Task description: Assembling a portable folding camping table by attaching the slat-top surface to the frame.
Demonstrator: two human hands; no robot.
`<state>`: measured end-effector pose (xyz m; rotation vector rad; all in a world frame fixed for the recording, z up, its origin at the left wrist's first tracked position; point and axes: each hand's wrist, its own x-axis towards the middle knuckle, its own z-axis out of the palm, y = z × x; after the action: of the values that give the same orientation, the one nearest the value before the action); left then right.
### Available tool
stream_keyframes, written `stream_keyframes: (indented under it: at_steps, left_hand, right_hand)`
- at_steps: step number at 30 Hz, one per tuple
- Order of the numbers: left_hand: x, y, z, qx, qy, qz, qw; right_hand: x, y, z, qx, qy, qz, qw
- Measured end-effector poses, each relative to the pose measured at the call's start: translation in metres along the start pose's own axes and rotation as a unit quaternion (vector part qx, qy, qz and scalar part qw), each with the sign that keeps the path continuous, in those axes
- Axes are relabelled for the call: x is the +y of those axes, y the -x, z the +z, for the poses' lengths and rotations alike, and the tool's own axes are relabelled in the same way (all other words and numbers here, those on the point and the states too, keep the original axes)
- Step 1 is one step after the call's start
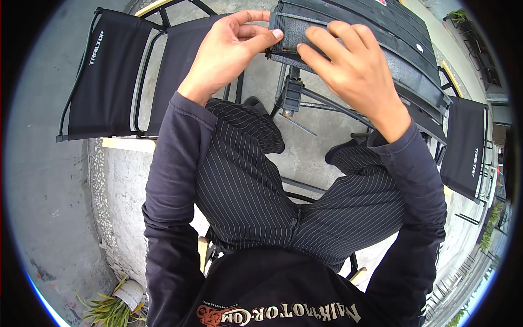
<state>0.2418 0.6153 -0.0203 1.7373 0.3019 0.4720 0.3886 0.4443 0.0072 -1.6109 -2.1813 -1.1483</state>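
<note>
At the top of the view, a flat grey speckled piece [296, 31] with a ridged dark left edge lies at the near left corner of a dark slatted folding table [384, 30]. My left hand [229, 52] is closed on that ridged edge, its thumb on top and the other fingers partly hidden. My right hand [357, 68] is over the piece, its fingers bent and apart, the tips at or close to its surface. Whether the piece is loose or part of the table, I cannot tell.
Black fabric folding chairs stand at the left [111, 73] and right [464, 147]. Under the tabletop are metal legs and a black bracket [292, 94]. My knees are beneath the near side. A potted plant [129, 295] stands at the lower left on the concrete floor [52, 185].
</note>
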Motion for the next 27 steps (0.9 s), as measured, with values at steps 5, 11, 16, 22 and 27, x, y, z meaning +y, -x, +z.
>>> stream_keyframes:
  at_steps: [5, 11, 16, 22, 27]
  left_hand:
    - [-0.002, 0.001, 0.0, -0.013, -0.024, 0.018, 0.999]
    - [0.003, -0.003, -0.001, -0.003, -0.062, -0.032, 0.998]
    - [-0.01, -0.005, -0.001, -0.007, -0.041, -0.003, 0.999]
    - [-0.016, -0.006, -0.002, -0.015, 0.0, 0.015, 1.0]
    - [-0.018, -0.004, -0.005, -0.032, 0.02, 0.021, 0.999]
  right_hand:
    - [-0.02, 0.01, 0.016, -0.019, -0.066, 0.096, 0.993]
    - [-0.016, 0.004, 0.011, -0.05, -0.225, 0.164, 0.959]
    - [-0.025, -0.001, 0.014, -0.055, -0.229, 0.213, 0.948]
    - [-0.027, 0.001, 0.026, 0.005, -0.162, 0.186, 0.969]
    - [-0.03, 0.001, 0.028, 0.007, -0.148, 0.167, 0.975]
